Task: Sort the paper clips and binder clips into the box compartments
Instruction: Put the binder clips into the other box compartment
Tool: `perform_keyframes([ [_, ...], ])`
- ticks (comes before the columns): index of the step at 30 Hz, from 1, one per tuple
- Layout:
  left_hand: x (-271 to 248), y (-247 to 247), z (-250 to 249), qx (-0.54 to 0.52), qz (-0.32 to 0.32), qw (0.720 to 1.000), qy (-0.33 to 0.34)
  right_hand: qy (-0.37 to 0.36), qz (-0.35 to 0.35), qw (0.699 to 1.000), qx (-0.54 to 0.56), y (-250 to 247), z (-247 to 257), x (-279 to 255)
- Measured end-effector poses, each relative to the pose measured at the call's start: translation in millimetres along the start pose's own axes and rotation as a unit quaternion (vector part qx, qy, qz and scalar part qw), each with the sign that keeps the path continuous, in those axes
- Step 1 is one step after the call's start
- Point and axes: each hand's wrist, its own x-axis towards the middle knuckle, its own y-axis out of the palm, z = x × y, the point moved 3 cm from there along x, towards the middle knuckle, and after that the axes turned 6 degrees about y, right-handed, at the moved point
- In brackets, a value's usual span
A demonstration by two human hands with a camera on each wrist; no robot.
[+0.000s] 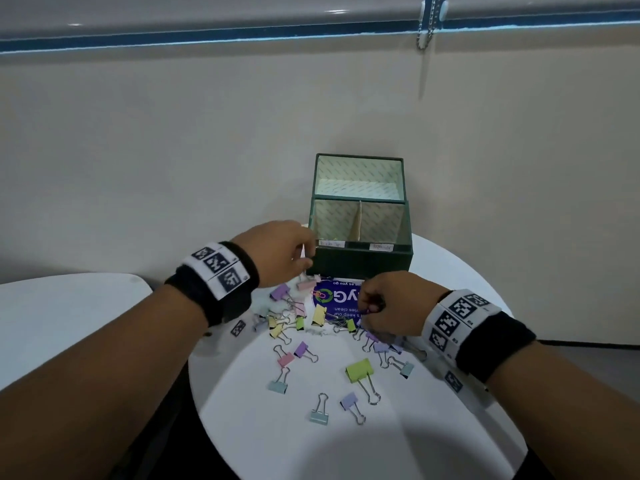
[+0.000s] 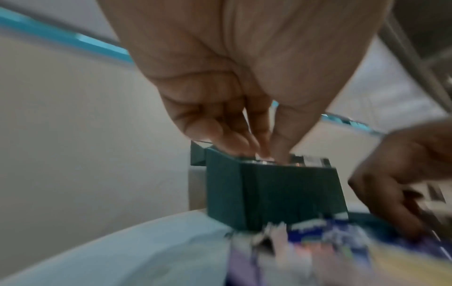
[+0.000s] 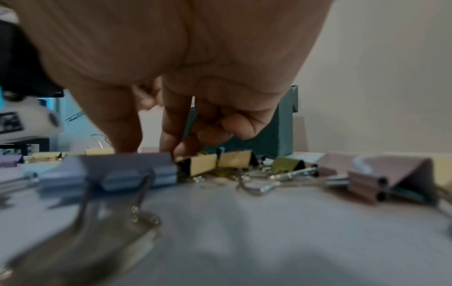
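Note:
A dark green box [image 1: 360, 263] with two compartments stands at the far side of the round white table [image 1: 346, 452]; its lid [image 1: 358, 174] stands open against the wall. Several pastel binder clips lie before it, among them a large green one [image 1: 359, 370]. My left hand [image 1: 304, 261] is at the box's front left corner. In the blurred left wrist view its fingertips [image 2: 266, 154] bunch over the box rim [image 2: 281, 193] on what looks like a small metal clip. My right hand [image 1: 363, 308] reaches into the pile and pinches a purple paper clip.
A blue printed sticker [image 1: 341, 299] lies under the clips, with a pink paper clip [image 1: 320, 294] on it. A purple binder clip [image 3: 110, 172] lies close to my right wrist. A second white table [image 1: 69, 306] is at the left. The wall rises right behind the box.

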Motion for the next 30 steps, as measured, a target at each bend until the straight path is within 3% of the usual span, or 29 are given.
perform_keyframes([
  [3,-25.5,17.0,7.4,0.004,0.088,0.996,0.008,-0.005,0.010,1.000,-0.010,2.5,2.6,0.3],
  [6,-33.9,28.8,10.5,-0.003,0.129,0.991,0.028,-0.013,0.014,1.000,-0.001,2.7,3.2,0.6],
  [19,-27.9,39.9,10.4,-0.050,0.059,0.997,0.031,-0.051,-0.108,0.992,0.051,-8.2,6.8,-7.9],
  [24,-33.4,30.2,9.5,-0.129,0.003,0.991,-0.019,-0.044,-0.122,0.991,0.028,-15.2,9.0,-7.3],
  [30,-39.7,35.7,6.1,-0.123,0.059,0.990,-0.036,-0.019,-0.097,0.995,0.012,-12.7,9.1,-5.7],
])
